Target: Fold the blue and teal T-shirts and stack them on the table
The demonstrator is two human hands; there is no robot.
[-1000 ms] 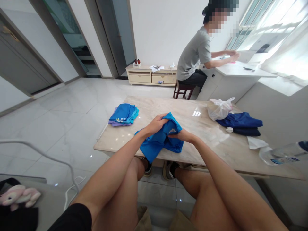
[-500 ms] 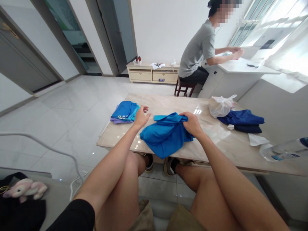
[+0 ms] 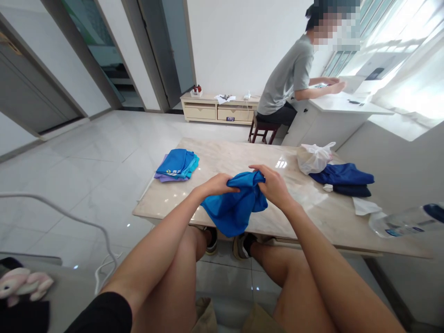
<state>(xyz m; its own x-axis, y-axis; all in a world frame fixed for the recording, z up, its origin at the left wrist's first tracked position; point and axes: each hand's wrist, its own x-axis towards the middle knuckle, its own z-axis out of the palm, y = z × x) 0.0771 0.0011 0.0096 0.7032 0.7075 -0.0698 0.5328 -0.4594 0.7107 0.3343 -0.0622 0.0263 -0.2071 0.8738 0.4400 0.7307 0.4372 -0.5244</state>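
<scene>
A bright blue cloth garment (image 3: 232, 210) lies bunched at the near edge of the marble-topped table (image 3: 298, 203), its lower part drooping over that edge. My left hand (image 3: 219, 184) is closed on its upper left edge, thumb and fingers pinching the fabric. On the upper right, my right hand (image 3: 272, 184) grips the same garment, with the index finger stretched out. The cloth between both hands is raised a little. Its exact kind is hidden by the folds. Left of my hands sits a stack of folded clothes (image 3: 176, 164), blue on top, with lighter blue and purple below.
Toward the right are a white plastic bag (image 3: 315, 158), dark blue folded clothes (image 3: 343, 179), a paper sheet (image 3: 366, 206) and a clear bottle (image 3: 405, 222) lying on its side. A person in a grey shirt (image 3: 287, 76) sits at a white desk (image 3: 347, 102) beyond.
My left hand has come from beside the folded stack to the blue garment and taken hold of it. The garment's upper edge is now gathered between both hands.
</scene>
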